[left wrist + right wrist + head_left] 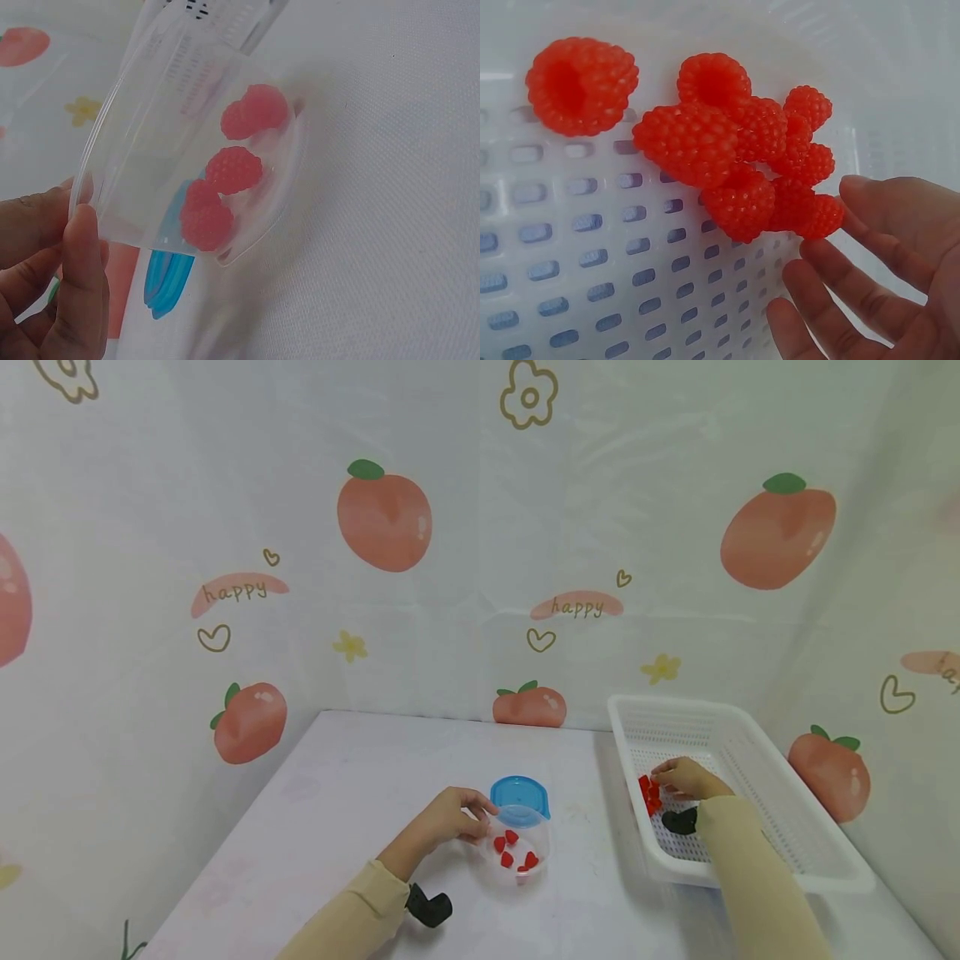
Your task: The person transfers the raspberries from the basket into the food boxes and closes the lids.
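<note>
My left hand (456, 817) pinches the rim of a clear plastic container (127, 214) between thumb and fingers. Several red raspberries (234, 169) lie inside, seen through its wall in the left wrist view. Over in the white basket (780, 777), my right hand (885, 277) reaches to a cluster of raspberries (742, 150) along the side wall. Its fingertips are right at the nearest raspberry (821, 217), with the thumb beside it and the other fingers loosely bent over the slotted floor. One larger-looking raspberry (581, 86) lies apart from the cluster.
A blue lid (519, 795) lies on the white table (375, 760) just behind the container. The basket's raised walls stand around my right hand at the table's right side. A curtain printed with fruit (386, 522) hangs behind the table.
</note>
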Demonstrator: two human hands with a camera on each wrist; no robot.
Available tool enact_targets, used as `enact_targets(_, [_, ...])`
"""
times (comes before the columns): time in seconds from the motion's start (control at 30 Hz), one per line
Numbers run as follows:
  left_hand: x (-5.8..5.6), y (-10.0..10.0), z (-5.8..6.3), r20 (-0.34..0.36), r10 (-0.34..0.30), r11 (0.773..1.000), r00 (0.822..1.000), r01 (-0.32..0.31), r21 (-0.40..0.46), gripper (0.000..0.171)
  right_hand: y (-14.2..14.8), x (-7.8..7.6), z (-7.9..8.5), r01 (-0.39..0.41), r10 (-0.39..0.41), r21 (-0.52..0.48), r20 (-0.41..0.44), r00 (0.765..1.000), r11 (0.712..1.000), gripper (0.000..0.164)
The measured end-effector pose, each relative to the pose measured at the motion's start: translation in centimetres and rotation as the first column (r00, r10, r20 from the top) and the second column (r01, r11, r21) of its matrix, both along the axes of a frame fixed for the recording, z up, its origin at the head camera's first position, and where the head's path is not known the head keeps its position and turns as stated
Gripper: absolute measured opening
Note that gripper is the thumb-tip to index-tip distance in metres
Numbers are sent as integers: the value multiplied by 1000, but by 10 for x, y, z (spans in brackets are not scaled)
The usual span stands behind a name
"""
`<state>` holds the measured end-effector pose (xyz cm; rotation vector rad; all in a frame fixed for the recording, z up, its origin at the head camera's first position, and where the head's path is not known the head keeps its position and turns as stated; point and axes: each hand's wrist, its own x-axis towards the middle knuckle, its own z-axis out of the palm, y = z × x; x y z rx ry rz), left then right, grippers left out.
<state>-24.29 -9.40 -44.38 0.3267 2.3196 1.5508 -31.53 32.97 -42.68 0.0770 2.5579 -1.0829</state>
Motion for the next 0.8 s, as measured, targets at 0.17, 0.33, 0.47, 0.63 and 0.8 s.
enact_targets(0.17, [0,0,-1,-1,3,1000,1000,-3,-2,21,-1,2,0,11,-11,7,-1,1000,1000,27])
enact_targets(0.33, [1,1,-1,-2,12,1000,1000,-12,-3,20,-2,5,1,-6,6,4,-16,1000,1000,19])
enact_targets(0.47, [1,1,-1,-1,17,1000,1000,-17,-4,20,-2,6,-1,-14,15,10,-36,999,1000,17])
enact_targets(0.63, [1,1,-1,-9,13,1000,1000,-13,-8,20,-3,6,-1,-17,17,15,-48,999,1000,17])
enact_targets(0.8, [1,1,-1,-13,13,1000,1000,-14,-11,20,-3,5,0,-11,11,2,-72,997,1000,16])
